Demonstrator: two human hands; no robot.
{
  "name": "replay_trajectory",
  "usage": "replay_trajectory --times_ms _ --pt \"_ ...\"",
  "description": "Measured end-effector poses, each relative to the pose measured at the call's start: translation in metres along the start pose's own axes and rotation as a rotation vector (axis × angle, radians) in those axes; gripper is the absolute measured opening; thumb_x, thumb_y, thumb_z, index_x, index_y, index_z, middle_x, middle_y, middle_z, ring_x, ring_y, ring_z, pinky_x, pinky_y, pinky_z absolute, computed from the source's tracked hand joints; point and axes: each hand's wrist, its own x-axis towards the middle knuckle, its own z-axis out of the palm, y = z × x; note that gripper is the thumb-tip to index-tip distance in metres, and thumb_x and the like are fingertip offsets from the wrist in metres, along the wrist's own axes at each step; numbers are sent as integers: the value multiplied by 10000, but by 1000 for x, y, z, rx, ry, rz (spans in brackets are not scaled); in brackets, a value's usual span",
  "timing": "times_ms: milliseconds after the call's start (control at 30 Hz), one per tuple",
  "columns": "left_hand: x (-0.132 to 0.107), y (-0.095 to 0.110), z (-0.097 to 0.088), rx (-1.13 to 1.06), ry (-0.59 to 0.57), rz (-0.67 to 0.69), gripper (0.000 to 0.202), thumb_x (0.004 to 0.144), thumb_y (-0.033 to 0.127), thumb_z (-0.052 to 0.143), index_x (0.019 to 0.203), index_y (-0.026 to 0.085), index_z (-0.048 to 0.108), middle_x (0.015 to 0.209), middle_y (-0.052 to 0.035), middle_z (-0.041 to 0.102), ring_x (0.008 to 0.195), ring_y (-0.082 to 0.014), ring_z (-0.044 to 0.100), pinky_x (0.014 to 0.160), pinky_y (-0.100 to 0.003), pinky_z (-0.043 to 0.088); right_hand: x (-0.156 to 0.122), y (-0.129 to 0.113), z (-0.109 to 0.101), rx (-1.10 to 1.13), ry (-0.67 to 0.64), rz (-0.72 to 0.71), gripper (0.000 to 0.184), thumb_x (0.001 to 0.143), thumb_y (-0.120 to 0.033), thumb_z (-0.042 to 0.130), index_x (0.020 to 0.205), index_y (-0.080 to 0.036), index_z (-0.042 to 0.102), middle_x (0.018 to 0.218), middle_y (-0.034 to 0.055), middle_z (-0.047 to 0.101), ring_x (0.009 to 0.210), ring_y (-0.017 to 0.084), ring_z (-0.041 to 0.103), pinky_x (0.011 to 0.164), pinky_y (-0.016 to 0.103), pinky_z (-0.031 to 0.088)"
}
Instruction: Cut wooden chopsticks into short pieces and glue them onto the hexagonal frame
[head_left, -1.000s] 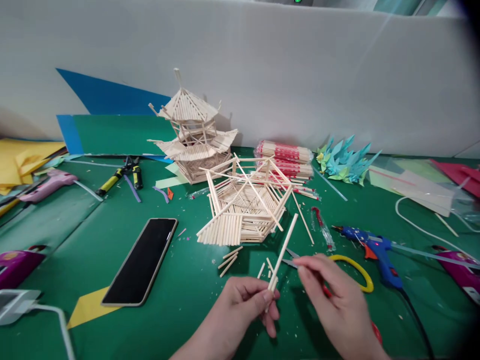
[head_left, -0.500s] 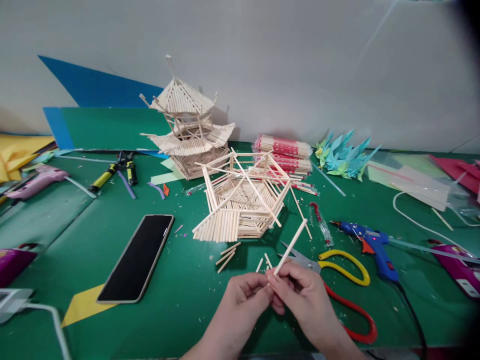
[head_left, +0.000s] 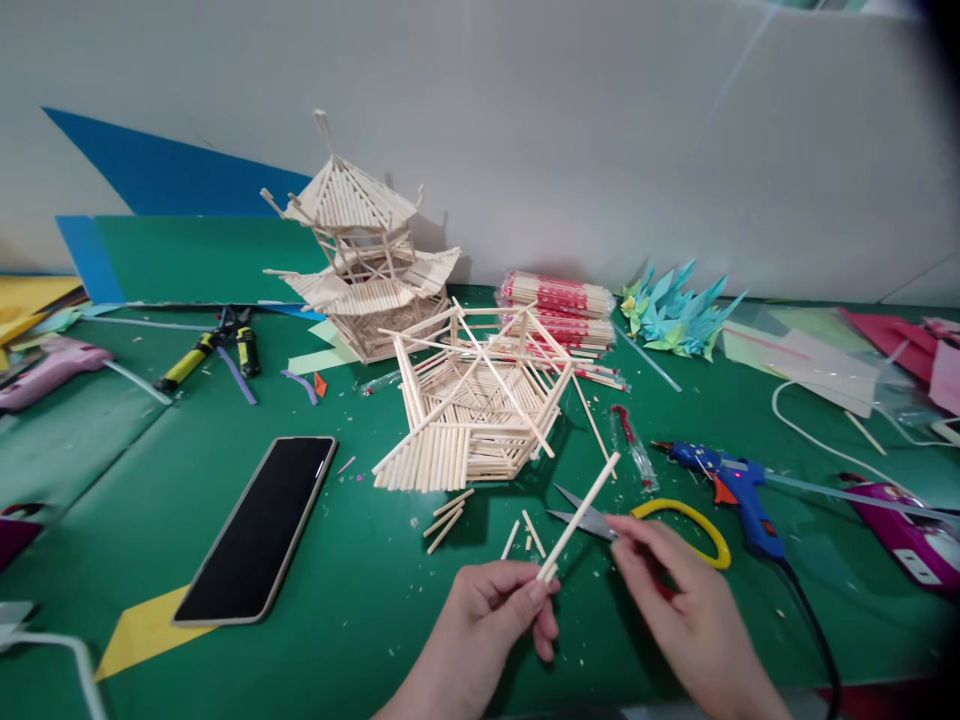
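My left hand [head_left: 495, 620] pinches a pale wooden stick [head_left: 581, 512], which slants up to the right. The end of a second, shorter stick shows beside it at the fingertips. My right hand [head_left: 679, 605] has its thumb and fingers closed round the middle of the scissors [head_left: 589, 517]. Their blades point left, behind the held stick; the yellow handle loop shows and the red one is mostly hidden by the hand. Beyond the hands stands an open stick frame [head_left: 480, 400] with a slatted roof panel at its front left. Short cut sticks [head_left: 448, 520] lie before it.
Behind stands a tiered stick pagoda [head_left: 360, 280]. Packs of sticks [head_left: 555, 295] and blue folded paper [head_left: 679, 310] are near the wall. A blue glue gun [head_left: 739, 490] with its cord lies right; a phone [head_left: 259, 530] and pliers [head_left: 199, 355] lie left.
My right hand has left the stick and moved right onto the scissors. My left hand keeps the stick alone. The view has shifted slightly.
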Motion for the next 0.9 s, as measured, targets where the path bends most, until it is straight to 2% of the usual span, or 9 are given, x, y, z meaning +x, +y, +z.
replay_trajectory --times_ms 67,133,233,400,567,667,733,800,900 --pt "0 -2 0 -38 8 -11 227 726 329 622 705 107 664 539 -8 588 454 -87 493 506 -201 335 -3 27 -17 -315 118 -73 245 825 -345 449 994 -207 559 1017 87 567 917 226 542 754 358 467" --pt "0 -3 0 -54 4 -8 238 728 339 618 707 106 663 542 -5 585 445 -83 494 504 -202 335 -5 50 -29 -554 106 -136 268 825 -321 429 1029 -190 542 1027 105 554 943 252 528 785 408 453" --pt "0 -3 -1 -60 -23 -15 272 698 384 637 704 113 663 539 -4 591 429 -87 500 488 -206 338 -2 67 -34 -756 60 -225 267 828 -287 410 1030 -160 531 1000 120 565 918 258 539 763 406 460" --pt "-3 -2 -5 -40 -1 1 298 668 422 653 682 124 667 523 0 594 410 -88 503 473 -208 336 14 72 -34 -814 27 -297 215 838 -279 399 915 -172 569 874 93 609 769 227 578 687 371 475" --pt "-10 8 -7 -41 41 55 246 700 369 641 684 124 665 525 5 580 422 -83 494 484 -207 346 10 80 -40 -808 76 -334 324 876 -363 303 930 -156 546 896 121 651 778 228 628 691 354 503" --pt "-13 18 -6 -8 57 98 240 741 325 611 621 120 649 540 2 575 443 -72 482 515 -204 357 -2 83 -50 -734 97 -246 332 866 -403 319 994 -162 507 918 127 662 763 232 648 652 334 524" --pt "-15 23 -6 -1 66 122 254 759 310 594 600 118 642 553 -3 576 455 -70 478 528 -205 360 -12 82 -57 -580 66 -136 327 838 -427 382 1042 -192 482 984 115 648 849 237 636 690 316 525" --pt "-17 27 -6 -14 80 135 236 764 300 590 627 118 651 561 -5 577 463 -72 480 525 -206 359 -22 79 -61 -355 -44 -19 352 822 -418 434 1115 -224 459 1074 102 615 954 231 601 759 297 508" --pt "-19 30 -3 -51 98 140 210 759 289 596 661 115 658 559 -5 574 454 -67 476 502 -201 346 -37 70 -55 49 -235 94 394 808 -431 451 1162 -260 479 1108 94 604 1001 233 582 792 288 488"
